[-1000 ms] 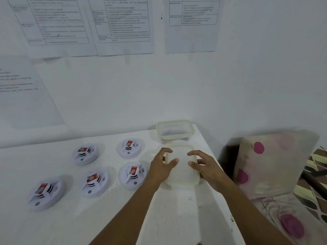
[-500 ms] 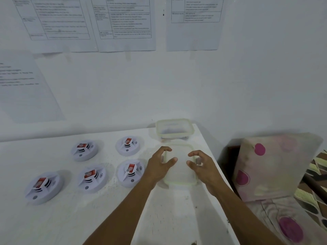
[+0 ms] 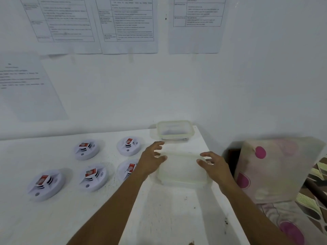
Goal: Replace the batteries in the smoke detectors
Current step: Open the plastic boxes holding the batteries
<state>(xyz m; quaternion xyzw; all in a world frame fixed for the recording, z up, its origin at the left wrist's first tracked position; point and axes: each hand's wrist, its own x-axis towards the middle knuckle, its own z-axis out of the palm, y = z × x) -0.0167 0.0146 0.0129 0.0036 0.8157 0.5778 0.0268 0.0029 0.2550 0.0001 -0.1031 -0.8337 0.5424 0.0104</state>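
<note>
Several round white smoke detectors lie face down on the white table (image 3: pixel 168 218), each with a red battery showing in its back, for example one at the far left (image 3: pixel 45 184) and one in the middle (image 3: pixel 92 177). My left hand (image 3: pixel 152 160) covers part of the nearest detector (image 3: pixel 127 169). A shallow translucent container (image 3: pixel 182 171) lies between my hands. The left hand's thumb is at its left rim, fingers spread above it. My right hand (image 3: pixel 215 162) hovers at its right rim with fingers loosely bent. Neither hand clearly grips it.
A second translucent container (image 3: pixel 175 129) with a lid stands at the table's back right corner, against the wall. Printed sheets (image 3: pixel 127 23) hang on the wall. Right of the table's edge leans a pink-spotted cushion (image 3: pixel 276 170) over patterned fabric.
Both hands have spread slightly apart, from over the near container toward its left and right rims. The view has shifted a little; the detectors have not moved.
</note>
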